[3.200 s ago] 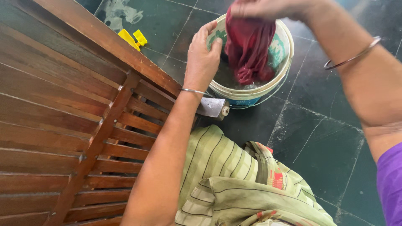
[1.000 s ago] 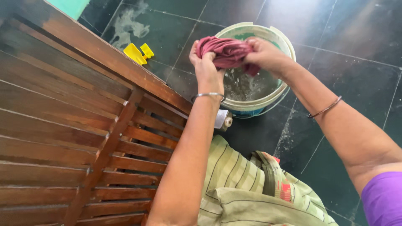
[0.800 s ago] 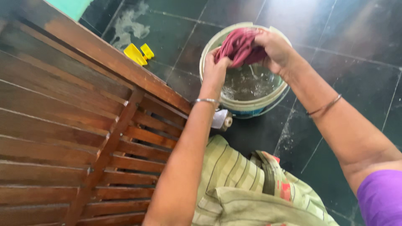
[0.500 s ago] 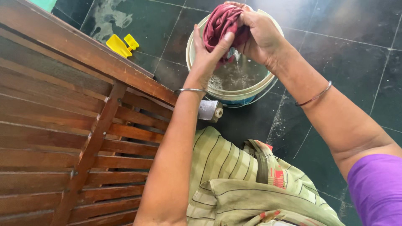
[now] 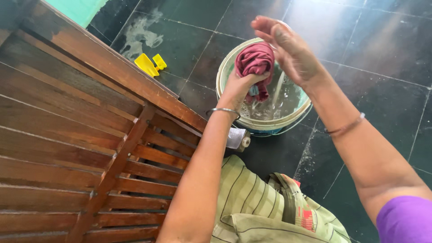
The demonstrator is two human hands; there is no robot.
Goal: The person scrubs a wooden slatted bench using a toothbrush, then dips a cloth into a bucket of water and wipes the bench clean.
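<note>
Released by the right hand (image 5: 292,54), whose fingers now spread, the soft, dripping red cloth (image 5: 255,63) stays squeezed in the left hand (image 5: 238,85) over the bucket (image 5: 225,76); best gripped mid-bunch.

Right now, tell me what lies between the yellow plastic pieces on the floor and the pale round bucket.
Head view: only bare dark floor tiles between yellow pieces and bucket.
</note>
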